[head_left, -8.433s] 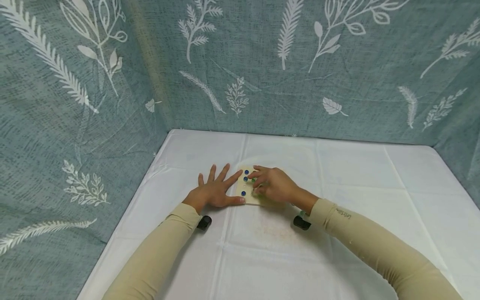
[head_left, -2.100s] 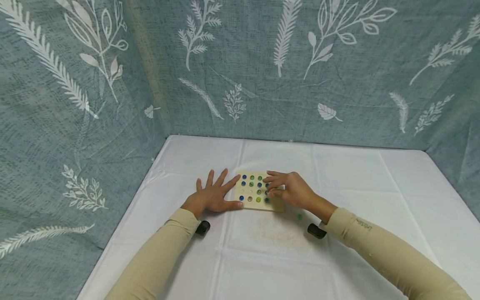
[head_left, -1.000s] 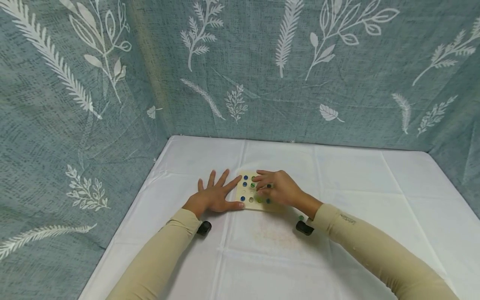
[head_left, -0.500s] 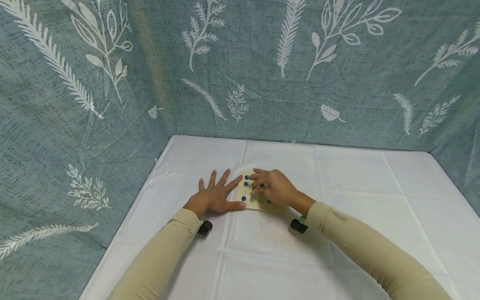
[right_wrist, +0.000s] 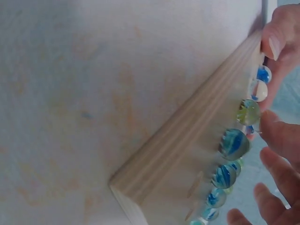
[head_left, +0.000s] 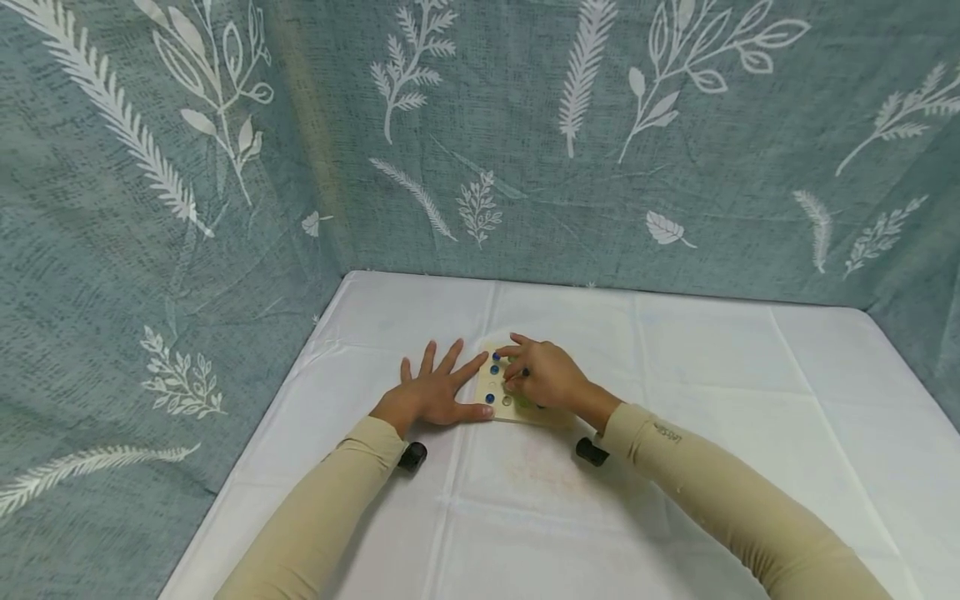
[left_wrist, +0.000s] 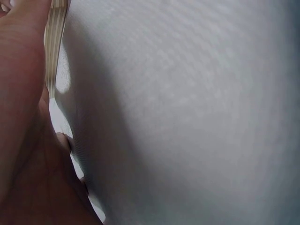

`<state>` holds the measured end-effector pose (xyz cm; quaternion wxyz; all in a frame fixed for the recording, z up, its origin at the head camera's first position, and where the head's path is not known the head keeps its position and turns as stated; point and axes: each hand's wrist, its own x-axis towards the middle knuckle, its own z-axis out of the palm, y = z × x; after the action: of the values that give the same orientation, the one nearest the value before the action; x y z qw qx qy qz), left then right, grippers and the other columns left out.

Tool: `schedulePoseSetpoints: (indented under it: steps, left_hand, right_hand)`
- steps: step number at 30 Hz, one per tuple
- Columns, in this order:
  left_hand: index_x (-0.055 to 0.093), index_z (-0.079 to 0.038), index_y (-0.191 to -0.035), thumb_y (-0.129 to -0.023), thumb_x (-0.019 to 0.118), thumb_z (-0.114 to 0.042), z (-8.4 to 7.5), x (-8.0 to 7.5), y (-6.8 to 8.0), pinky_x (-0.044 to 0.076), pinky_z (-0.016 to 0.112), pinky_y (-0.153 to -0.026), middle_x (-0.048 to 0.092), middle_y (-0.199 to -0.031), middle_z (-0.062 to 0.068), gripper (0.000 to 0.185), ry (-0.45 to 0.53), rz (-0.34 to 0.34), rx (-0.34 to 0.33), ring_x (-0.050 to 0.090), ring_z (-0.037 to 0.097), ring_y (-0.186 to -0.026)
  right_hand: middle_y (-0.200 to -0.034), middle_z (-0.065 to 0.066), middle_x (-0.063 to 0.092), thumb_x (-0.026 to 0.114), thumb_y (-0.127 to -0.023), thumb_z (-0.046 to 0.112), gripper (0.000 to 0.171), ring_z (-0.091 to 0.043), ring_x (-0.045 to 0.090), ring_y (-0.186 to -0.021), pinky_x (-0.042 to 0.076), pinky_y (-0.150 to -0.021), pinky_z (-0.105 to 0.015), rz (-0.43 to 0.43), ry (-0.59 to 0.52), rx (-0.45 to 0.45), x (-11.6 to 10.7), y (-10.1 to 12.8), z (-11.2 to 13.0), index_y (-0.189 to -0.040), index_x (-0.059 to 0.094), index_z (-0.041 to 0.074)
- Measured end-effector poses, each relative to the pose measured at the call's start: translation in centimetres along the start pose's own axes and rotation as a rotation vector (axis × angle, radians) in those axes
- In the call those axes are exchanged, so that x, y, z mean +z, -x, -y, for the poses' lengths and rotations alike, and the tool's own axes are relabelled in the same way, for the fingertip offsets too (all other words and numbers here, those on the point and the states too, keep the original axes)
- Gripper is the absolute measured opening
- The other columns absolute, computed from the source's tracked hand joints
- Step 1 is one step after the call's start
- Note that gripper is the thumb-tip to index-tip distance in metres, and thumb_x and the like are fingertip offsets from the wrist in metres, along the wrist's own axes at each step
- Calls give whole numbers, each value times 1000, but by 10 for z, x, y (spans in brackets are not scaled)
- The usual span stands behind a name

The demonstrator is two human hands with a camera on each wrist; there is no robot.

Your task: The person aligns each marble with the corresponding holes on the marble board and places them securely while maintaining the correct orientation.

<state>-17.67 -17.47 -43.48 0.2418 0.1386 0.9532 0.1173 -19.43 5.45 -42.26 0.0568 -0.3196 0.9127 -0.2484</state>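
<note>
A pale wooden board (head_left: 486, 388) lies flat on the white-covered table, holding rows of glass marbles. My left hand (head_left: 429, 395) is spread beside it, thumb and forefinger tips resting on the board's left edge. Over the middle of the board, my right hand (head_left: 551, 375) pinches a small marble (right_wrist: 250, 129) between thumb and forefinger, mostly covered by the fingertips. Blue marbles (head_left: 490, 398) show along the left column, with a clear one (head_left: 507, 401) in the front row. Closer in the right wrist view are a green-yellow marble (right_wrist: 248, 112) and a blue-streaked marble (right_wrist: 235, 144). The right hand hides much of the board.
White cloth (head_left: 712, 450) with creases and faint orange stains covers the table. Patterned blue-green curtains (head_left: 585, 200) stand behind and at the left. Black wrist devices (head_left: 591, 452) sit under both forearms.
Across the board, my right hand has travelled from the right columns leftward, then settled over the third row. A loose green marble near the right wrist is now hidden. The left hand stays put.
</note>
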Motion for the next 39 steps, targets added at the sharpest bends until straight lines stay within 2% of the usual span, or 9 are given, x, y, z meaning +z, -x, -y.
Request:
schedulePoseSetpoints:
  steps: [12,23,30,39]
  left_hand:
    - [0,-49,-165,-88,52,-86,7,7,-11,-10,77,-121,-21,-176,-2,100,1,7,-9,-27,42,-159]
    - [4,-44,-167,-91,51,-83,0,1,-1,-8,78,-121,-15,-177,3,97,-25,-6,-6,-21,44,-161]
    - [6,-43,-168,-91,52,-82,-2,0,-1,-6,79,-121,-13,-178,4,97,-29,-10,-3,-19,45,-161]
    - [6,-45,-167,-82,49,-93,4,6,-8,-10,81,-119,-11,-178,4,106,15,-33,15,-19,47,-161]
  right_hand:
    - [-144,-11,67,77,-92,8,11,-35,42,-154,40,-122,-50,6,42,-20,6,-2,0,-98,85,10]
    - [-142,-13,67,79,-91,9,14,-39,44,-151,42,-120,-56,-27,-18,-58,0,5,-4,-103,84,8]
    - [-141,-13,68,78,-90,6,17,-38,47,-149,45,-117,-57,-64,-53,-51,-12,19,-13,-106,83,7]
    - [-137,-14,71,79,-90,4,15,-38,50,-147,46,-113,-60,-112,-68,-24,-31,45,-27,-103,84,6]
